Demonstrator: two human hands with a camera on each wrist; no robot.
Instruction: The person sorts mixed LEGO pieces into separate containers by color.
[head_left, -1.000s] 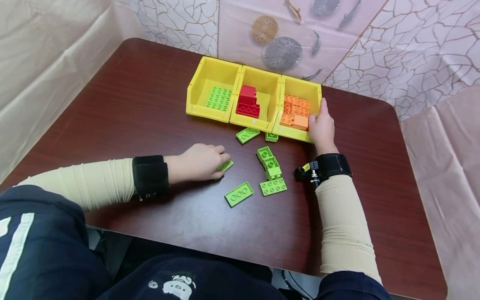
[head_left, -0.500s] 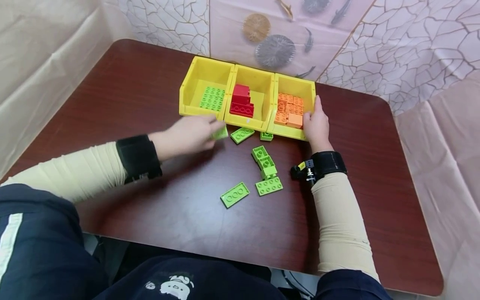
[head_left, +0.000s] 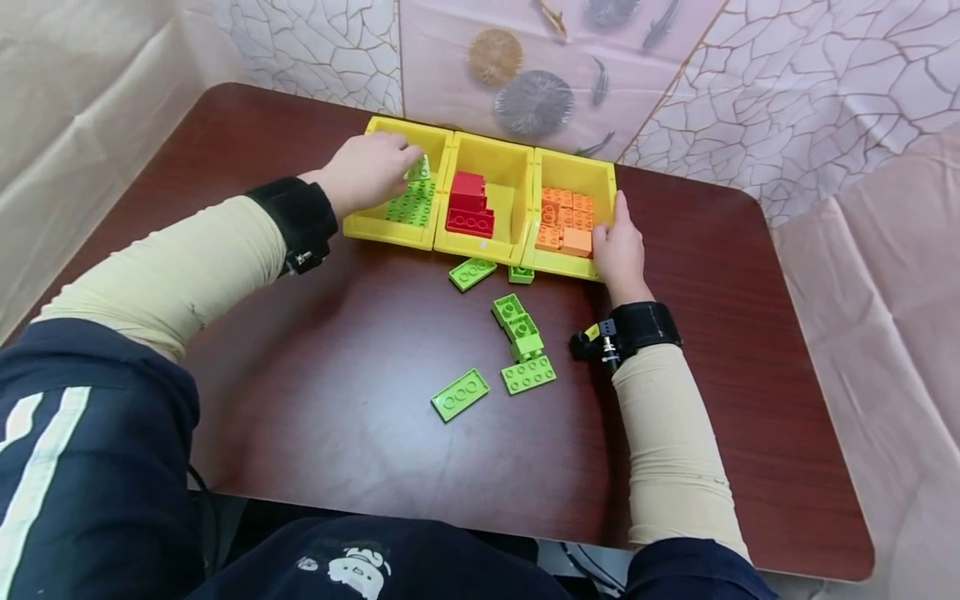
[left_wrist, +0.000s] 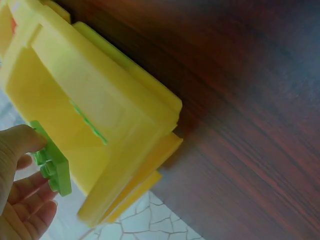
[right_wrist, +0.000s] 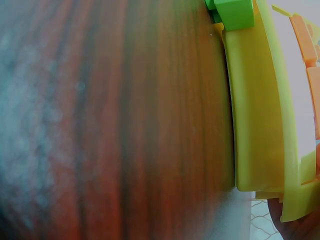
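My left hand (head_left: pixel 367 173) is over the left yellow bin, pinching a green brick (head_left: pixel 418 169) between thumb and fingers. The left wrist view shows this green brick (left_wrist: pixel 61 170) tilted, studs towards the fingers, above the bin's opening. Below it, green bricks (head_left: pixel 408 207) lie studs up in rows in that left bin (head_left: pixel 390 237). At the far right of the joined row, my right hand (head_left: pixel 621 254) grips the side wall of the right yellow bin (head_left: pixel 566 264), thumb inside and fingers outside. Orange bricks (head_left: pixel 566 218) fill part of that bin; the right wrist view mostly misses the hand.
The middle yellow bin (head_left: pixel 512 183) holds red bricks (head_left: pixel 468 204). In front of the bins, several green bricks lie on the brown table (head_left: pixel 337 400), including a flat one (head_left: pixel 460 395), a studded one (head_left: pixel 528 375) and one near the bins (head_left: pixel 472 273).
My left hand has picked the green brick off the table and carried it up and back, over the left bin. The right hand stays at the right bin's side.
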